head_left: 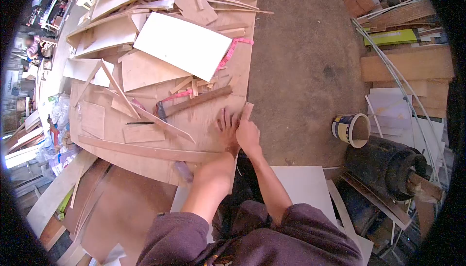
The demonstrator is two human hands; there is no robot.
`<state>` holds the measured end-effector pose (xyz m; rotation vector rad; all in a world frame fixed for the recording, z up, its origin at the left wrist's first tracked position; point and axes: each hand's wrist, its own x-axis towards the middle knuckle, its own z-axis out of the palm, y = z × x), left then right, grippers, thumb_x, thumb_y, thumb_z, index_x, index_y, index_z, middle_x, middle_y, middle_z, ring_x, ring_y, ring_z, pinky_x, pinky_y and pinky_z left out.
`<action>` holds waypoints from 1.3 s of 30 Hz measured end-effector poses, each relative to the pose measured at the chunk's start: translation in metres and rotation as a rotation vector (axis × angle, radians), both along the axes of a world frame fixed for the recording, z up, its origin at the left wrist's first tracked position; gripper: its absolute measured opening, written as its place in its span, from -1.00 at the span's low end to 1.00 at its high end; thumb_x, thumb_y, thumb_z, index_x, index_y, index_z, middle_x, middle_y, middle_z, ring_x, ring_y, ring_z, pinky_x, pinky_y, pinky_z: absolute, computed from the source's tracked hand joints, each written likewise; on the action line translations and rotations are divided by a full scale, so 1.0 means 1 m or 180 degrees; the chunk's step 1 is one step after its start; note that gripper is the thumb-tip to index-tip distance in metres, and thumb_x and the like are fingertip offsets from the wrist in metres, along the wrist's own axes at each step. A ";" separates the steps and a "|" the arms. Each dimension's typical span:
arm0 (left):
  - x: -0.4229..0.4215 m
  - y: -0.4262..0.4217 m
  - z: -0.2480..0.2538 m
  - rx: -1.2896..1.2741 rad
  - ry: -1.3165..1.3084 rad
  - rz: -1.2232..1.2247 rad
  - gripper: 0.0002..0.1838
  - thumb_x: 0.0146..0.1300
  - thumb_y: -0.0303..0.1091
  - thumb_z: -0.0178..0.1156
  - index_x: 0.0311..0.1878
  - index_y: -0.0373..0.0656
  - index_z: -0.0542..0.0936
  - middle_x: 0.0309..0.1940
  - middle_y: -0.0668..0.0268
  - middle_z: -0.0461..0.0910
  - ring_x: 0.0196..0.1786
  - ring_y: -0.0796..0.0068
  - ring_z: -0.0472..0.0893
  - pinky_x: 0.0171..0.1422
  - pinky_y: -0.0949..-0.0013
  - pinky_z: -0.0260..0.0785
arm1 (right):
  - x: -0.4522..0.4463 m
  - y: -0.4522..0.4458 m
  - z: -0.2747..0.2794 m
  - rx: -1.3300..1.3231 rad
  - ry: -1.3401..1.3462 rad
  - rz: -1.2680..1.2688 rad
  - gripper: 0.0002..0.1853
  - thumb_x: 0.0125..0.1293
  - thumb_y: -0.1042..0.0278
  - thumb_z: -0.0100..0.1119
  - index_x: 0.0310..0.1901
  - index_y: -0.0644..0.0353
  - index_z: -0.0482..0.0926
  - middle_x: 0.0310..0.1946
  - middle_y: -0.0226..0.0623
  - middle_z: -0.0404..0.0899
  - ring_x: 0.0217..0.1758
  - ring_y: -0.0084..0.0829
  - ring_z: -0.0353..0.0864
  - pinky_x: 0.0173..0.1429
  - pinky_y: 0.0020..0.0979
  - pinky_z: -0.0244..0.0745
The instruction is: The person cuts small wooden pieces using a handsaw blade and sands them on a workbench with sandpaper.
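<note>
My left hand [227, 128] lies flat on the plywood tabletop [209, 124] near its right edge, fingers spread. Beside it, my right hand [248, 134] is closed around a small wooden block [248, 109] at the table's edge; the block's lower part is hidden by the fingers. A hammer [196, 102] with a wooden handle lies just beyond my left hand. To the left are a thin black stick-like tool [140, 123] and a long wood strip [150, 149]. A pink measuring tape [232, 52] hangs partly under a white board [182, 45].
Wood offcuts [196, 6] are piled at the table's far end. On the floor to the right stand a paint bucket [359, 130] and a black cylindrical object [386, 166], with long thin rods [395, 74] and boards behind. Another person [34, 48] is far left.
</note>
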<state>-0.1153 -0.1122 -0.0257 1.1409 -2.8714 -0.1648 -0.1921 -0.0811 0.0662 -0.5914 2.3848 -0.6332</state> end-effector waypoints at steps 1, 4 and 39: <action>-0.001 -0.001 -0.001 0.0091 -0.0050 -0.0002 -0.59 0.40 -0.15 -0.02 0.29 0.10 0.38 0.55 0.26 0.09 0.62 0.28 -0.02 0.51 -0.15 -0.15 | 0.002 0.001 0.007 -0.0010 -0.0002 -0.0003 -0.20 0.39 0.34 -0.06 0.52 0.21 -0.28 -0.36 0.33 0.61 -0.26 0.33 0.61 -0.12 0.25 0.47; -0.002 -0.001 -0.011 0.0124 0.0375 0.0085 -0.58 0.42 -0.16 -0.03 0.32 0.12 0.35 0.57 0.25 0.03 0.63 0.25 -0.07 0.52 -0.18 -0.18 | 0.013 0.015 0.027 0.0239 -0.0119 0.0194 -0.20 0.37 0.37 -0.04 0.49 0.30 -0.26 -0.37 0.30 0.62 -0.28 0.30 0.62 -0.14 0.22 0.49; -0.002 -0.006 0.010 0.0380 0.0154 0.0060 -0.48 0.30 -0.21 0.04 0.35 0.12 0.34 0.58 0.29 -0.01 0.62 0.30 -0.06 0.52 -0.05 -0.08 | 0.019 0.025 -0.003 0.0272 -0.0118 0.0492 -0.15 0.35 0.43 -0.03 0.54 0.20 -0.30 -0.41 0.28 0.61 -0.32 0.29 0.62 -0.17 0.19 0.48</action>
